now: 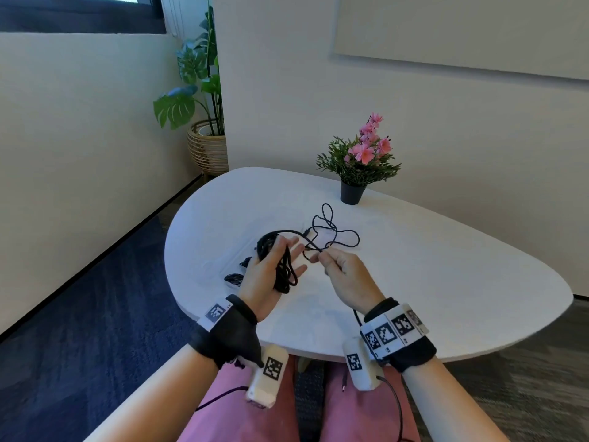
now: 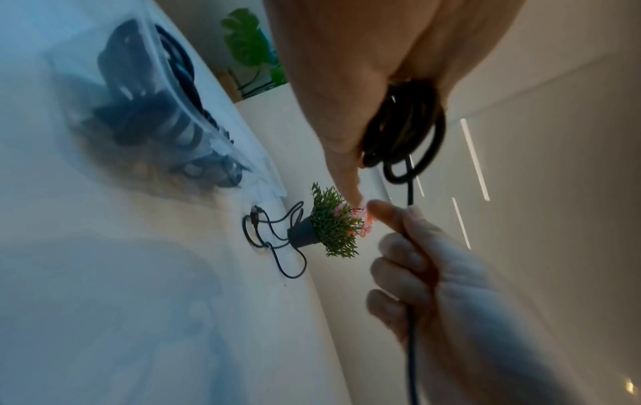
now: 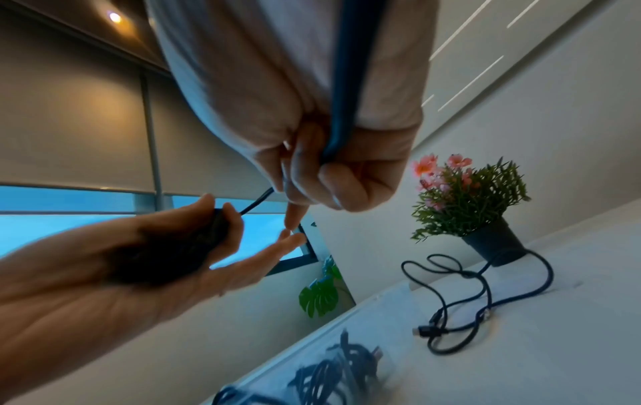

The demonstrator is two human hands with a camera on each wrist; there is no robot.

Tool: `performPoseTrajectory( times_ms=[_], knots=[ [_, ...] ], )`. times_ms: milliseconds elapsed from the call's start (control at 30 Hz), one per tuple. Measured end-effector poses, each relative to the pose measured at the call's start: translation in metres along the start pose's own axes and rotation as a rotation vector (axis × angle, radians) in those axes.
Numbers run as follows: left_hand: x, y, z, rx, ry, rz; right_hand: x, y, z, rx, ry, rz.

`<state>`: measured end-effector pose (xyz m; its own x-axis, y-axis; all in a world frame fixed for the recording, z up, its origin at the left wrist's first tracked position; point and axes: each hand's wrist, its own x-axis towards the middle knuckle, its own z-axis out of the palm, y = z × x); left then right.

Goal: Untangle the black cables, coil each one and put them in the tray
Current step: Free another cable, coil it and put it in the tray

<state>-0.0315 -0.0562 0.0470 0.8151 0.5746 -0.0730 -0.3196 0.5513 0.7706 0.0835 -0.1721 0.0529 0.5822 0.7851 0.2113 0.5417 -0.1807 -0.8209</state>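
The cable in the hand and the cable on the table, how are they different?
The cable in the left hand is wound into a tight coil, held up off the table; the loose cable sprawls in wide, crossing loops flat on the table near the flower pot. The right hand pinches the coil's free end; nothing touches the loose cable. Both are thin and black.

White rounded table (image 1: 430, 282), spanning centre to right of the head view. On it: black-potted plant with pink flowers (image 1: 358, 161) at the far edge, upper centre; a loose black cable (image 1: 334, 231) in loops just in front of the pot; a clear tray (image 3: 381, 307) at centre left, partly hidden by a hand, holding coiled black cables (image 3: 333, 375).
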Motion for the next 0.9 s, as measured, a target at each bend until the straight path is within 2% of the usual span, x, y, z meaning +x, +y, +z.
performPoseTrajectory(
  times_ms=[167,300,400,533,667,800,833,900],
  knots=[
    [0.007,0.010,0.001,-0.081,0.070,0.090,-0.020,0.001,0.025,-0.159,-0.315,0.048],
    [0.009,0.017,-0.005,-0.157,0.255,0.090,-0.034,-0.004,0.034,-0.181,-0.436,0.026],
    [0.007,0.019,-0.010,0.031,0.327,0.089,-0.038,-0.011,0.030,-0.227,-0.482,-0.015],
    [0.010,0.022,-0.020,0.493,0.343,0.142,-0.036,-0.016,0.015,-0.340,-0.421,-0.095],
    [0.012,0.013,-0.030,0.904,0.241,0.170,-0.023,-0.017,-0.004,-0.276,-0.182,-0.213],
    [0.003,0.007,-0.020,1.202,0.009,0.097,-0.021,-0.026,-0.004,-0.246,-0.070,-0.325],
    [0.000,0.007,-0.019,1.203,-0.081,0.076,-0.020,-0.027,-0.004,-0.235,-0.050,-0.337],
    [-0.008,0.002,-0.017,1.060,-0.210,-0.002,-0.017,-0.027,-0.005,-0.187,0.001,-0.334]
  ],
)
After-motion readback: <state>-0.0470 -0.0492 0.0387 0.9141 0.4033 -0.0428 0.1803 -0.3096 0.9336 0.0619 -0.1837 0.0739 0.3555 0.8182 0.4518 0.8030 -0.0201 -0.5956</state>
